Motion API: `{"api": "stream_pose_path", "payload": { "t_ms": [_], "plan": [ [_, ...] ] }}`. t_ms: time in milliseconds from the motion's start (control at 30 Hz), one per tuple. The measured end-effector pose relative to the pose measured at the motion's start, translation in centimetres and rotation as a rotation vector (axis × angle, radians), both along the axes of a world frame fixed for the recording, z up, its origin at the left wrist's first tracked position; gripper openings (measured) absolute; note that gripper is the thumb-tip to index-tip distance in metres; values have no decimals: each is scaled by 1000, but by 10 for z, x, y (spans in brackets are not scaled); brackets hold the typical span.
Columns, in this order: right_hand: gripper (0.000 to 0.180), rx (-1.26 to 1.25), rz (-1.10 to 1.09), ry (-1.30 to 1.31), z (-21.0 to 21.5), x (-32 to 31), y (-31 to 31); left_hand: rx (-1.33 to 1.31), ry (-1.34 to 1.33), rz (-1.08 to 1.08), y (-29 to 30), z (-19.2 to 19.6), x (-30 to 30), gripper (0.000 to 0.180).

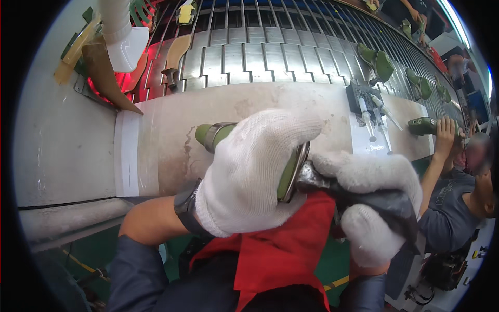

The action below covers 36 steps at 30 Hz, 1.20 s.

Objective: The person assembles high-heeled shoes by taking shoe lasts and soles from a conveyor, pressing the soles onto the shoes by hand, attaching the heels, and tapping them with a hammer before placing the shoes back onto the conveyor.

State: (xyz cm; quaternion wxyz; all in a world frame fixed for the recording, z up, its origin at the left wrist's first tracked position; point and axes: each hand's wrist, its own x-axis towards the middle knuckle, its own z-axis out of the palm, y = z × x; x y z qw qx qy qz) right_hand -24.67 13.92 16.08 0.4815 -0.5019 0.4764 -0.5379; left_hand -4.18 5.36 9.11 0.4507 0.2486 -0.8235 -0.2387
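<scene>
My left hand (254,166), in a white knit glove, is wrapped round a green shoe last (204,136). A shiny metallic strap (215,135) crosses the last near its far left end. At the other end, a dark metallic rim (296,174) borders the green. My right hand (379,192), gloved too, is closed round the dark handle of a tool with a blunt silver metal head (312,177). The head is right beside the rim, and I cannot tell whether they touch. The glove hides part of the handle. Both hands are above my red apron (286,244).
Beyond the worn bench edge (249,96) runs a slatted metal conveyor (244,57) carrying several green lasts (382,65). Syringes (366,117) stand in a dark holder (358,96). A white nozzle (127,49) and brown curved sheet (106,70) are left. A co-worker's hand (445,134) holds another last.
</scene>
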Motion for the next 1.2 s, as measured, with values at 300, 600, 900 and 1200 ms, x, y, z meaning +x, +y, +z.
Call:
{"api": "stream_pose_path", "payload": {
  "t_ms": [300, 600, 900, 1200],
  "plan": [
    [48, 245, 32, -120, -2, 0, 3, 5, -37, -19, 26, -11, 16, 70],
    [26, 265, 56, -414, -137, 39, 37, -308, -225, 379, 58, -124, 51, 65],
    [27, 324, 36, -490, -176, 33, 34, -365, -242, 437, 60, -142, 49, 59],
    [36, 230, 116, -566, -177, 33, 12, -337, -214, 451, 62, -144, 47, 55]
  ]
}}
